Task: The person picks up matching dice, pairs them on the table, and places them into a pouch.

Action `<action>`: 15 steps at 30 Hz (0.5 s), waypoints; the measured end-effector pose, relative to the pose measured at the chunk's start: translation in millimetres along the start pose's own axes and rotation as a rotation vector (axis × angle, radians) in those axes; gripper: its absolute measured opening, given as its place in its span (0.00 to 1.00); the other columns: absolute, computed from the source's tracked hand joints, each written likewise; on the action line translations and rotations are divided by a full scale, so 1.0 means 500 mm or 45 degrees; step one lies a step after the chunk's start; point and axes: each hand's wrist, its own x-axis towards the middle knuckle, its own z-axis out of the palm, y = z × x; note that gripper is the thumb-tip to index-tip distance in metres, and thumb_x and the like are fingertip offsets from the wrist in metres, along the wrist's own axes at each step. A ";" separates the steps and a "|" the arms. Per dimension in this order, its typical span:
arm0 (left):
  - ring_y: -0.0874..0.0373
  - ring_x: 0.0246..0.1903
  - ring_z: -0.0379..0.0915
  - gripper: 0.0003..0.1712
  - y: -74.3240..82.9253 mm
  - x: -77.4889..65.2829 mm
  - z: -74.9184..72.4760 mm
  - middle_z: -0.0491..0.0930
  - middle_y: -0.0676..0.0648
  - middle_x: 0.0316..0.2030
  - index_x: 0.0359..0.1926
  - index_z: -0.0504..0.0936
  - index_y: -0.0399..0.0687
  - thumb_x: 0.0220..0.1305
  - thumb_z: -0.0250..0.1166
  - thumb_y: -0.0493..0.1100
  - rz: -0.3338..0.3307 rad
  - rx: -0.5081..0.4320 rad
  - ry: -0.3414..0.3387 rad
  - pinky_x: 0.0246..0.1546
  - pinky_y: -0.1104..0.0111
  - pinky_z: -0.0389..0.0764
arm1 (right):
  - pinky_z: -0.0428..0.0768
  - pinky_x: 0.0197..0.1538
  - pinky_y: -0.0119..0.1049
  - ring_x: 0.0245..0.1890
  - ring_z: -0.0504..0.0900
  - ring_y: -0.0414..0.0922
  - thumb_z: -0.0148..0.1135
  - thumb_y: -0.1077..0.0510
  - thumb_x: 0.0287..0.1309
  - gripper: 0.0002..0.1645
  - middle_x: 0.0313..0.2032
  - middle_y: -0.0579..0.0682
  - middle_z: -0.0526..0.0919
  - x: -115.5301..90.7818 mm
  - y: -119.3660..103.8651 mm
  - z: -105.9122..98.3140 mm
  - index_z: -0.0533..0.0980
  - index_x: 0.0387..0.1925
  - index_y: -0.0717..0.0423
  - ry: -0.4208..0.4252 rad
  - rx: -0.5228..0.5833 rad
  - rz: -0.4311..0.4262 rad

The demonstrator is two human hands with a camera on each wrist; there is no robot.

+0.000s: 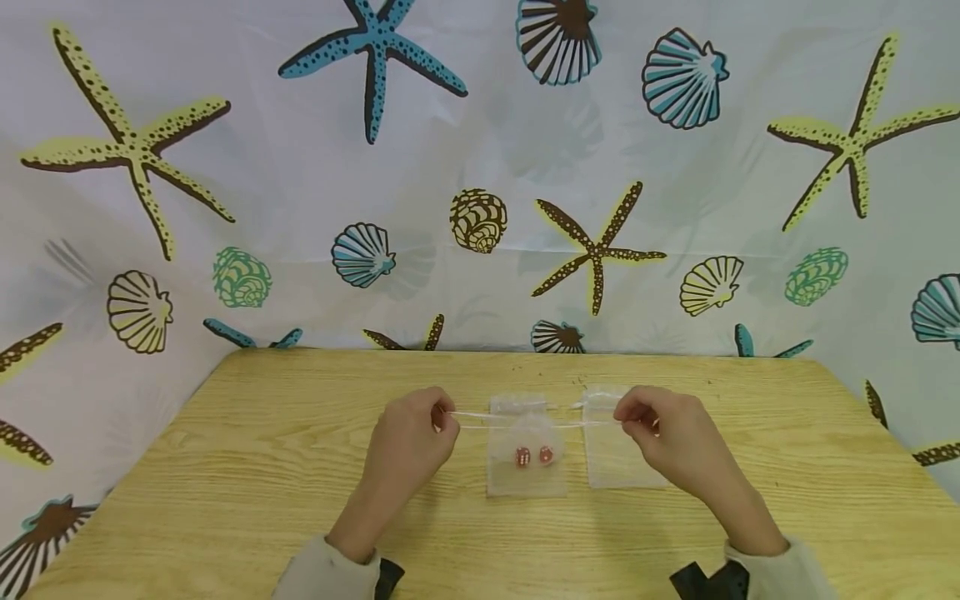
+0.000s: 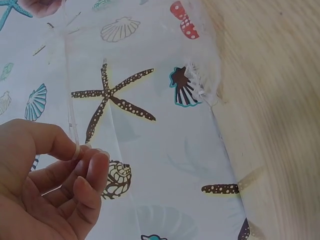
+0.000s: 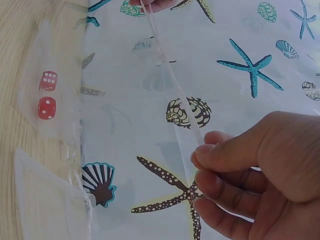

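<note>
In the head view, my left hand [image 1: 411,435] pinches the drawstring [image 1: 480,415] of a sheer white pouch between thumb and index finger. My right hand [image 1: 678,435] pinches the string's other end, so the cord runs taut across the pouch's top. Two red dice with white dots, one die [image 1: 522,457] beside the other [image 1: 546,455], show through the mesh of the pouch [image 1: 527,483]. Its neck looks gathered. Close up, the left wrist view shows the cord [image 2: 70,107] at the left fingertips; in the right wrist view the cord [image 3: 172,75] slants to the right fingertips.
Another sheer pouch [image 1: 618,462], flat with no dice visible, lies on the wooden table [image 1: 247,483] partly under my right hand. More white mesh [image 1: 517,403] shows just behind the dice pouch. A cloth [image 1: 427,175] printed with shells and starfish stands behind the table.
</note>
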 end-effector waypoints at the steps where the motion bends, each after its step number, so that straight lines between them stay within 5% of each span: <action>1: 0.63 0.12 0.59 0.06 -0.002 0.002 -0.003 0.77 0.49 0.20 0.31 0.82 0.42 0.55 0.59 0.33 -0.006 0.000 0.004 0.15 0.72 0.63 | 0.77 0.30 0.30 0.25 0.77 0.37 0.65 0.72 0.50 0.11 0.25 0.44 0.81 0.000 0.001 -0.004 0.79 0.28 0.53 0.007 -0.003 0.002; 15: 0.61 0.17 0.66 0.06 -0.005 0.009 -0.019 0.78 0.48 0.21 0.30 0.84 0.42 0.56 0.59 0.34 -0.014 -0.028 0.044 0.20 0.70 0.70 | 0.76 0.29 0.29 0.24 0.74 0.36 0.65 0.72 0.50 0.11 0.25 0.43 0.80 0.003 0.005 -0.013 0.79 0.28 0.53 0.065 -0.008 -0.003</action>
